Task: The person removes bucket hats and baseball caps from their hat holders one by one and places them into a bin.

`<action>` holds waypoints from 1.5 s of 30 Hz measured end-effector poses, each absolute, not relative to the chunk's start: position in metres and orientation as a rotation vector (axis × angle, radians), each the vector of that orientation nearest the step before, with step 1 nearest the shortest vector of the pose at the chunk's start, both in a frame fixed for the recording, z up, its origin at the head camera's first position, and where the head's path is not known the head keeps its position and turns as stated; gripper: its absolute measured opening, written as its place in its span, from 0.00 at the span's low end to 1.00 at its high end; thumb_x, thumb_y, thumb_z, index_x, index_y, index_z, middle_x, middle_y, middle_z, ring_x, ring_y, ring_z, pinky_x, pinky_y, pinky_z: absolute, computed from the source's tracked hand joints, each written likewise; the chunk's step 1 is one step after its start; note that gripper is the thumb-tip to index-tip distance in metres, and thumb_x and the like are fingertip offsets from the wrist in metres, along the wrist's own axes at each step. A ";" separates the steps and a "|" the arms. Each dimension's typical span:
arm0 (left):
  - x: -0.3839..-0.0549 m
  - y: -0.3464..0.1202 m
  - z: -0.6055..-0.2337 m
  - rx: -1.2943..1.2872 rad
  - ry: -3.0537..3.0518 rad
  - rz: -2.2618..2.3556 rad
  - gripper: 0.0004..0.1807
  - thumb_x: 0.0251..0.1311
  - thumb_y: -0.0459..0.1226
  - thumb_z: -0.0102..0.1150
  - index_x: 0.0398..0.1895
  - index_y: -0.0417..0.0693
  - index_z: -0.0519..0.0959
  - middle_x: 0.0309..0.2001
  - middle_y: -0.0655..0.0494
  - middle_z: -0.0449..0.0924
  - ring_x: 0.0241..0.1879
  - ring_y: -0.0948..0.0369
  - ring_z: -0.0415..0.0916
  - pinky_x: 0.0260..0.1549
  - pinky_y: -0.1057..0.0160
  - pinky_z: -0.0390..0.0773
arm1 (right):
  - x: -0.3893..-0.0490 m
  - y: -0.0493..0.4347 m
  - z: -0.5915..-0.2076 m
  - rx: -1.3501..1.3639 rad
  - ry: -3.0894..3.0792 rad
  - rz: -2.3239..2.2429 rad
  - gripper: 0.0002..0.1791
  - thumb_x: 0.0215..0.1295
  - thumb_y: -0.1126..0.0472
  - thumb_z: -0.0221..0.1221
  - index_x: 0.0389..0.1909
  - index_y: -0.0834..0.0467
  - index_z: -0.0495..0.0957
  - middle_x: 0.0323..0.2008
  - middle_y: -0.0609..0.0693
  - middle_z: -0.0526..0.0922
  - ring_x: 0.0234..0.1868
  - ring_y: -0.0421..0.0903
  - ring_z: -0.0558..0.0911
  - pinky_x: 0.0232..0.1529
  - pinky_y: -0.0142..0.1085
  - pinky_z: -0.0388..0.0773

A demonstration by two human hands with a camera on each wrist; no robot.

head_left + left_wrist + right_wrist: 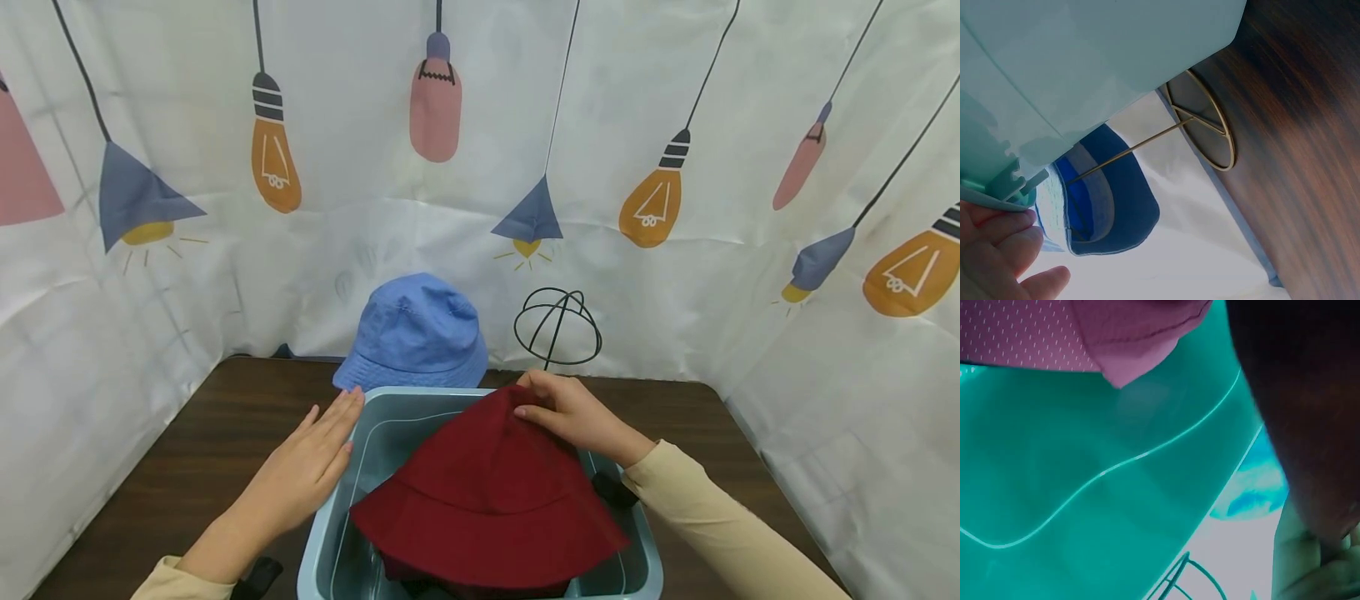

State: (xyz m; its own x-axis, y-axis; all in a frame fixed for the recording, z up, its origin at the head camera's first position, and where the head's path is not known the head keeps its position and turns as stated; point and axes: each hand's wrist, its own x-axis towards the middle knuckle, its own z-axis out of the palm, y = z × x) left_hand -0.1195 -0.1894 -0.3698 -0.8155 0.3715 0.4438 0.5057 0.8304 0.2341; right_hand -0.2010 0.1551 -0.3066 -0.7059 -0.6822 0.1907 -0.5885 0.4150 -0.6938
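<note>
A dark red bucket hat (495, 500) hangs crown-up over a light blue plastic bin (330, 525). My right hand (577, 417) pinches the top of its crown between thumb and fingers; in the right wrist view the hat (1297, 394) runs down to those fingers. My left hand (311, 458) has its fingers extended along the bin's left rim, fingertips at the far left corner. Behind the bin a blue bucket hat (420, 333) sits on a wire stand, whose pole and ring base (1229, 147) show in the left wrist view.
A bare black wire hat stand (558, 329) with a domed top stands behind the bin to the right. Pink fabric with white flecks (1022, 337) lies in the bin. Around the dark wooden table (225, 433) hangs a white curtain (360, 233) printed with lamps.
</note>
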 end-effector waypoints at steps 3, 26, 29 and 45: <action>-0.119 -0.189 -0.370 -0.663 -2.621 -0.484 0.29 0.65 0.35 0.50 0.68 0.35 0.61 0.67 0.42 0.62 0.69 0.51 0.55 0.69 0.60 0.39 | -0.200 0.154 -0.302 -1.076 2.475 -1.213 0.07 0.66 0.61 0.58 0.43 0.55 0.74 0.38 0.46 0.81 0.36 0.42 0.79 0.37 0.37 0.76; -0.120 -0.190 -0.372 -0.671 -2.601 -0.480 0.28 0.65 0.35 0.49 0.68 0.34 0.61 0.67 0.42 0.62 0.68 0.51 0.56 0.69 0.62 0.37 | -0.183 0.136 -0.279 -1.327 2.328 -1.064 0.07 0.68 0.59 0.55 0.30 0.55 0.78 0.23 0.39 0.71 0.25 0.35 0.71 0.29 0.30 0.70; -0.120 -0.190 -0.373 -0.670 -2.599 -0.476 0.28 0.65 0.35 0.49 0.68 0.34 0.61 0.67 0.42 0.62 0.68 0.51 0.56 0.69 0.62 0.37 | -0.180 0.137 -0.273 -1.408 2.292 -1.056 0.08 0.68 0.60 0.55 0.29 0.55 0.77 0.22 0.38 0.69 0.24 0.34 0.69 0.28 0.29 0.69; -0.120 -0.189 -0.369 -0.661 -2.643 -0.484 0.28 0.65 0.34 0.49 0.68 0.33 0.61 0.68 0.41 0.61 0.68 0.49 0.55 0.66 0.48 0.51 | -0.154 0.149 -0.233 -1.499 1.704 -1.379 0.10 0.68 0.71 0.47 0.31 0.64 0.76 0.21 0.52 0.71 0.25 0.41 0.71 0.25 0.32 0.70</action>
